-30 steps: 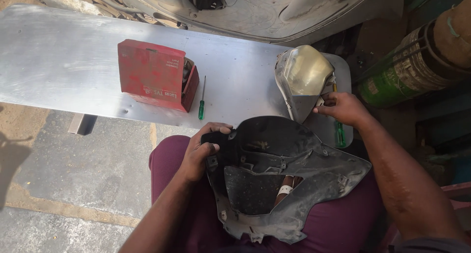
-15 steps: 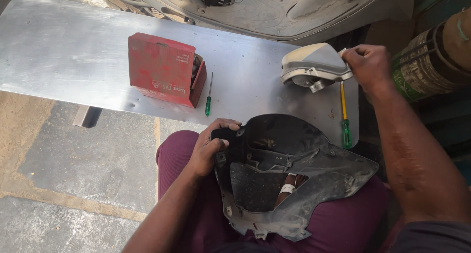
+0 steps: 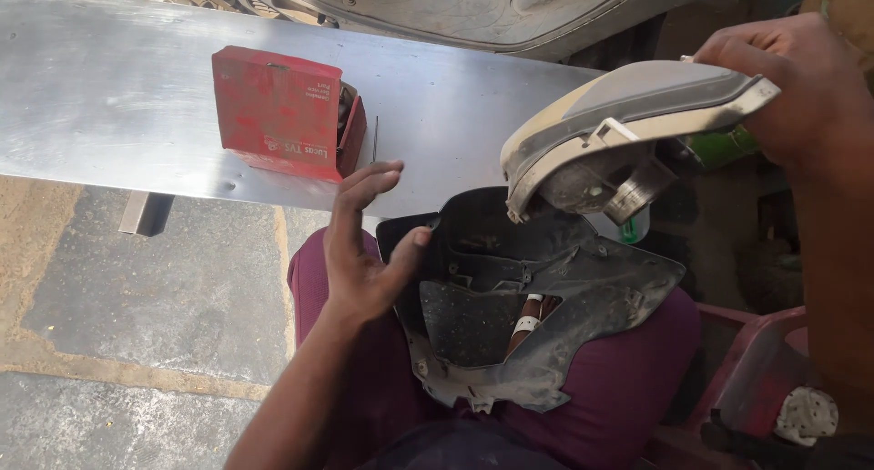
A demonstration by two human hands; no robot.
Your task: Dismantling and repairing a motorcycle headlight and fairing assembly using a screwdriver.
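I had lifted the dusty headlight unit (image 3: 619,133) off the metal sheet (image 3: 109,97) in my right hand (image 3: 783,78), gripping its edge above the black cowling (image 3: 537,297) on my lap, while my left hand (image 3: 364,242) had let go, fingers spread.

Bench and surroundings, non-handled items only.
Red carton (image 3: 284,113) open at right end, lying on bare metal sheet (image 3: 109,97); thin screwdriver shaft (image 3: 374,137) just beside it. Grey body panel (image 3: 473,10) beyond the sheet. Concrete floor (image 3: 155,297) below. Red plastic chair (image 3: 756,370) at right.
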